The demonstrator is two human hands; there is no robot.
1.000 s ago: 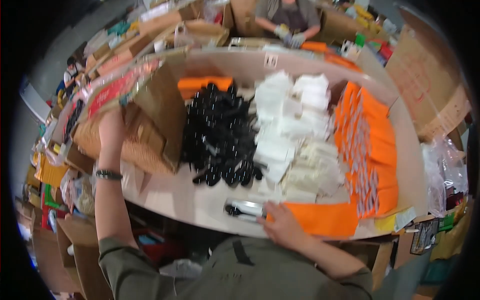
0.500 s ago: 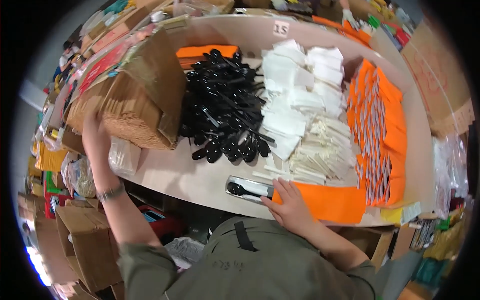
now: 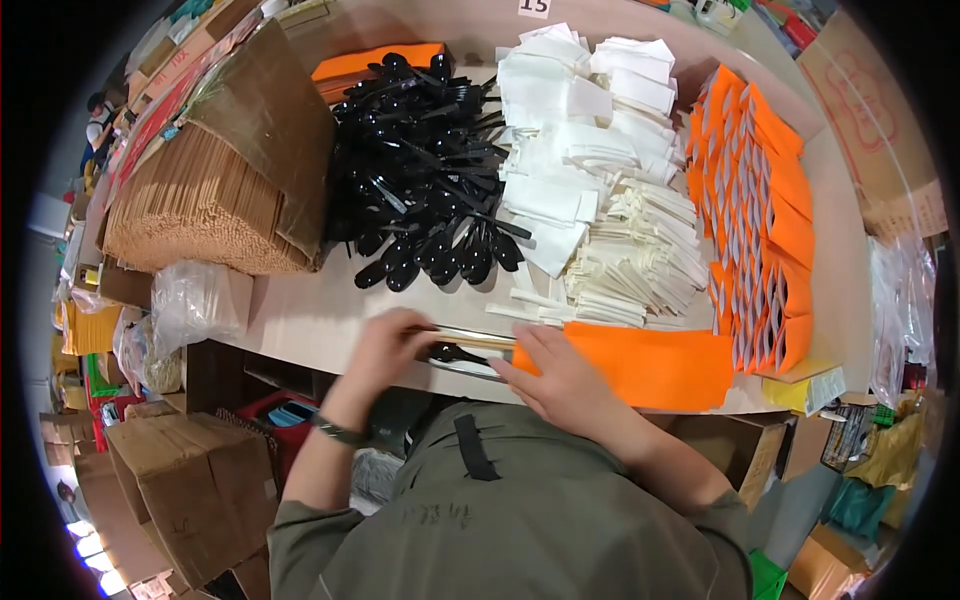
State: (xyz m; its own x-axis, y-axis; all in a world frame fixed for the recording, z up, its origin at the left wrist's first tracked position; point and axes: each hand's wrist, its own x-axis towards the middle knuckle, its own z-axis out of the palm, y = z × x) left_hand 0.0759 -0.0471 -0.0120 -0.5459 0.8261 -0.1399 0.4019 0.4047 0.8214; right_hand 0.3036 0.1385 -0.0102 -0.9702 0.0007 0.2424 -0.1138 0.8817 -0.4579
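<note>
A narrow metal tray lies at the table's near edge, its right end against a flat orange pouch. Inside the tray shows a black plastic spoon. My left hand is closed at the tray's left end, pinching a thin tan stick, apparently wooden chopsticks, along the far side of the tray. Over the pouch's left end rests my right hand, thumb and fingers gripping the pouch and tray end; what lies beneath the palm is hidden.
A cardboard box of stacked tan sticks stands at left. Black spoons, white napkins, pale wrapped sticks and a row of orange pouches cover the table. A raised rim borders it.
My left hand has come from the box at left to the tray, bringing a thin tan stick. My right hand has stayed at the pouch's end. The view has shifted slightly.
</note>
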